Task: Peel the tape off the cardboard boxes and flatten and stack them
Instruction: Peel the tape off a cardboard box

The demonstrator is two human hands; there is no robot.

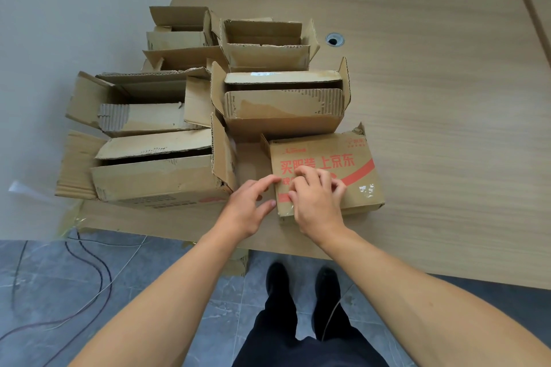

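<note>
Your box (pixel 354 167) sits closed on the table (pixel 432 98) near its front edge, just right of the opened boxes (pixel 155 170). Its long axis runs left to right across you.

Your left hand (pixel 249 205) braces the left end. Its fingers are nearly straight, with the index on the top edge and the thumb low at the near corner.

Your right hand (pixel 316 199) lies on the left half of the top with its fingers curled, tips down on the surface. It covers the spot, so I cannot tell whether those tips have a tape end pinched.

Clear tape (pixel 366 188) shows only as glints, 1 patch well right of your fingers and another by the near left corner. The strip probably follows the long axis, so the peel would run rightward, and your right hand is nearer.

The underside seam is hidden, and how far the tape reaches is hard to make out.
</note>
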